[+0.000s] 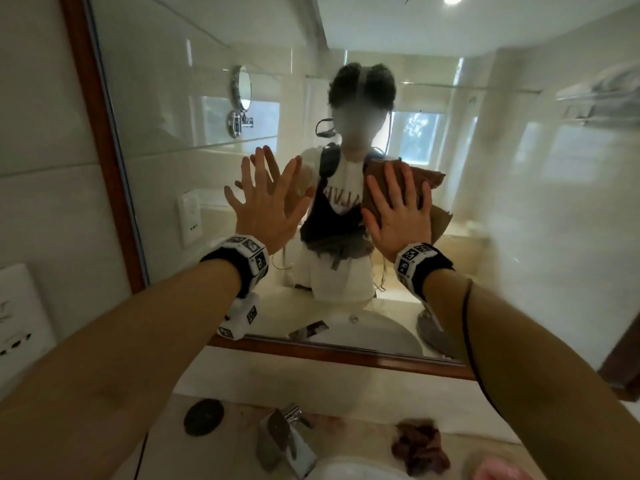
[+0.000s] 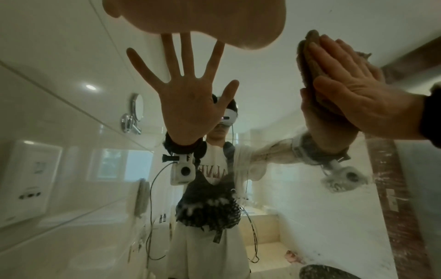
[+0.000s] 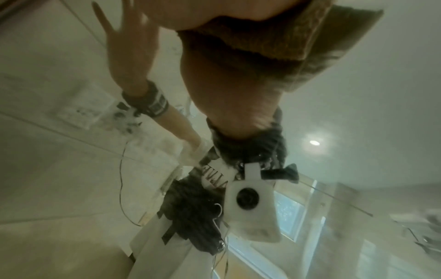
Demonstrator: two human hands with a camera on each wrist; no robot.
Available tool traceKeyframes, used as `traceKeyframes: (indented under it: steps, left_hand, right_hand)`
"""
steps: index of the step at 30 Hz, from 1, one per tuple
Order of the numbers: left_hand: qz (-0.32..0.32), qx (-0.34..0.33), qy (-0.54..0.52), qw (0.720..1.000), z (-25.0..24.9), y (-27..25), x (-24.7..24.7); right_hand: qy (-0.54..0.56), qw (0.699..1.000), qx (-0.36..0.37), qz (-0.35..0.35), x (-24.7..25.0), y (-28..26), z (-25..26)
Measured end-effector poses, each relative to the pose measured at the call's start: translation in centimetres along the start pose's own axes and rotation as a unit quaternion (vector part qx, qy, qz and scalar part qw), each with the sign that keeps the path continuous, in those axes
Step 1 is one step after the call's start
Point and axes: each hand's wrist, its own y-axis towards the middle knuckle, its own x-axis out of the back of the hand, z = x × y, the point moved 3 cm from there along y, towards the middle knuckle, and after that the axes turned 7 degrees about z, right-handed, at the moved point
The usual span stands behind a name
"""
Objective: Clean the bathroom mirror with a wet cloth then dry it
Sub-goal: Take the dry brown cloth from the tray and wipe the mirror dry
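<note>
The wall mirror (image 1: 519, 202) in a brown wooden frame (image 1: 93, 133) fills the head view. My left hand (image 1: 266, 206) lies flat on the glass, fingers spread, holding nothing. My right hand (image 1: 401, 216) presses a folded brown cloth (image 1: 427, 176) flat against the glass with straight fingers, just right of the mirror's middle. In the left wrist view the right hand (image 2: 358, 98) covers the cloth (image 2: 310, 62), whose edge sticks out past the fingertips. The cloth (image 3: 286, 41) fills the top of the right wrist view. The right part of the glass looks hazy.
Below the mirror a chrome faucet (image 1: 287, 434) stands over a white basin (image 1: 346, 474). A crumpled dark brown cloth (image 1: 420, 448), a round black object (image 1: 203, 416) and something pink (image 1: 498, 472) lie on the counter. White wall plates (image 1: 14, 306) sit left of the frame.
</note>
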Motion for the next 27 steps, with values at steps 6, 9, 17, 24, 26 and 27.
traceKeyframes:
  steps: [6,9,17,24,26,27]
  left_hand:
    - [-0.002,0.002,0.023,1.0,-4.2,0.1,-0.2]
    - [-0.001,0.003,0.028,1.0,-5.8,-0.2,-0.5]
    - [-0.026,0.01,0.024,0.999,-4.9,0.7,2.9]
    - [-0.04,0.014,0.037,0.998,-2.1,1.0,3.9]
    - [-0.035,0.021,0.035,0.999,-1.1,0.9,3.5]
    - [-0.033,0.021,0.031,0.999,-0.7,0.9,3.3]
  right_hand:
    - [0.014,0.998,-0.061,-0.012,-0.2,-3.1,-7.8]
    - [0.021,0.998,-0.059,-0.012,-0.2,-3.3,-8.5]
    - [0.089,0.968,-0.219,-0.088,4.5,3.3,-9.2]
    - [0.089,0.972,-0.175,-0.129,6.6,8.7,-4.6]
    - [0.071,0.983,-0.124,-0.115,6.1,8.8,-2.3]
    - [0.056,0.988,-0.1,-0.103,5.7,8.7,-1.2]
